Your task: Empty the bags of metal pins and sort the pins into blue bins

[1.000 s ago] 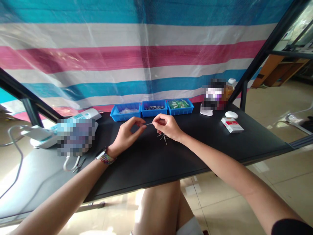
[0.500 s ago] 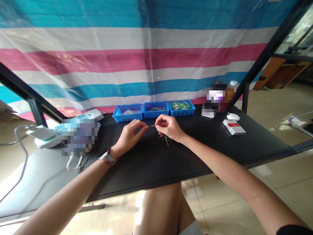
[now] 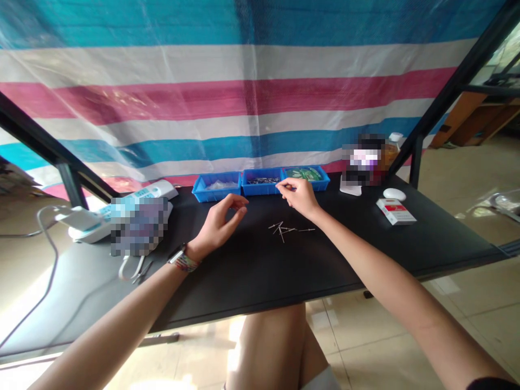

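Note:
My left hand (image 3: 225, 219) hovers over the black table, thumb and fingers curved apart with nothing visible between them. My right hand (image 3: 299, 196) is at the front edge of the middle blue bin (image 3: 262, 189), its thumb and index finger pinched together. Whether anything sits in that pinch is too small to make out. Thin metal pins (image 3: 282, 229) lie in a loose, crossed cluster on the tabletop between and below my hands. More small metal pieces (image 3: 263, 180) fill the middle bin.
A left blue bin (image 3: 217, 196) contains clear plastic; a right blue bin (image 3: 323, 184) contains green-and-white packets. A power strip (image 3: 160, 189) with a cable stands left. At right are a white-and-red box (image 3: 396, 212), a white rounded case (image 3: 394, 194) and a bottle (image 3: 393, 149). Striped sheeting (image 3: 182, 103) hangs behind.
Both hands were together on a thin metal pin; now they are apart. My right hand has moved up and right towards the middle bin, uncovering the pins. My left thumb and fingers have parted.

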